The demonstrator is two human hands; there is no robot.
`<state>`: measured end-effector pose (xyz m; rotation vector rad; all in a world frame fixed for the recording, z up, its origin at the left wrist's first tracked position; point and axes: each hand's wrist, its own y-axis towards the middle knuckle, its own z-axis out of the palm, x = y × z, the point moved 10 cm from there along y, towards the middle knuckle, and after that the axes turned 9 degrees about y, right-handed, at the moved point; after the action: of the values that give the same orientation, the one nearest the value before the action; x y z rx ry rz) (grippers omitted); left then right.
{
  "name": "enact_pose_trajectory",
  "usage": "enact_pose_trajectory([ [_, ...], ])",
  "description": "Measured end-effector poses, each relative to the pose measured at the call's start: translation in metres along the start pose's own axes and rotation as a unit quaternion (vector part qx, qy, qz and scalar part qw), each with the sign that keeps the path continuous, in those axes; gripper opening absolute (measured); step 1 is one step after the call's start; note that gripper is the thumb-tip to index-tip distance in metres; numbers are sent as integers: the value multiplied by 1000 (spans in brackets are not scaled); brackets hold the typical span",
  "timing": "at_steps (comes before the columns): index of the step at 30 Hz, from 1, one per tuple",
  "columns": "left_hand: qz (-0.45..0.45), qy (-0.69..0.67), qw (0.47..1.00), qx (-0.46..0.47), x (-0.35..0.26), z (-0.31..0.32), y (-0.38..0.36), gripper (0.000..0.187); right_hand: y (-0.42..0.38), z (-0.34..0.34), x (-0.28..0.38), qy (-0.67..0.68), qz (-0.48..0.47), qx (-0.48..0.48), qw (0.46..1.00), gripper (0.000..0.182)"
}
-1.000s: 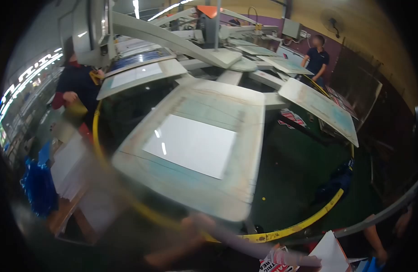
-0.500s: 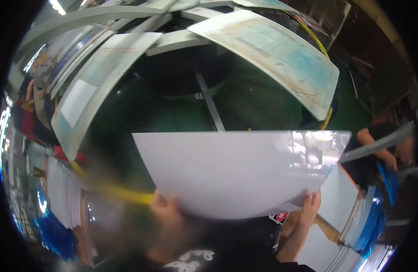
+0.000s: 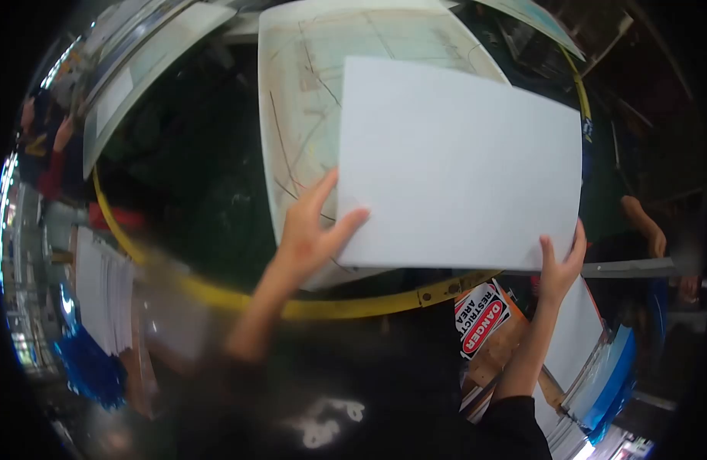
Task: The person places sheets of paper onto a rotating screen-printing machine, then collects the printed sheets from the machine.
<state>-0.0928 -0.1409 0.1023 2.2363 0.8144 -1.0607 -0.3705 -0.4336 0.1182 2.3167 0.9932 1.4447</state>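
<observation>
A plain white sheet (image 3: 457,169) lies over or just above a pale, stained board (image 3: 300,115) in front of me. My left hand (image 3: 311,226) is at the sheet's left edge, thumb on top and fingers spread toward the board. At the lower right corner, my right hand (image 3: 564,264) grips the sheet between thumb and fingers. The board's left part shows dark lines and marks; its right part is hidden under the sheet.
A curved yellow rail (image 3: 338,308) runs below the board. Another board (image 3: 139,80) stands at upper left. A danger sign (image 3: 483,318), white stacks (image 3: 104,295) and blue film (image 3: 89,368) are nearby. Other people's arms show at far left and right (image 3: 644,226).
A stained board now sits in front of me, and the white sheet has moved up and right over it. My left hand has moved up and its fingers have spread.
</observation>
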Motion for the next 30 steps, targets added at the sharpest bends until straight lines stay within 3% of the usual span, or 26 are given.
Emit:
enact_pose_trajectory([
  [1, 110, 161, 981, -7, 7, -2, 12, 71, 14, 15, 1, -29, 0, 17, 999, 75],
  [4, 125, 315, 939, 50, 40, -11, 40, 92, 43, 69, 8, -58, -20, 64, 996, 77],
  [7, 131, 364, 921, 42, 80, -36, 61, 102, 55, 122, 24, -70, -12, 120, 990, 79],
  [13, 32, 418, 906, 55, 142, -63, 64, 108, 50, 193, 52, -84, -15, 178, 980, 84],
  [17, 11, 422, 905, 46, 165, -67, 58, 107, 48, 212, 55, -91, -44, 178, 979, 84],
  [30, -4, 449, 893, 43, 169, -68, 58, 103, 50, 228, 52, -115, -40, 196, 973, 84],
])
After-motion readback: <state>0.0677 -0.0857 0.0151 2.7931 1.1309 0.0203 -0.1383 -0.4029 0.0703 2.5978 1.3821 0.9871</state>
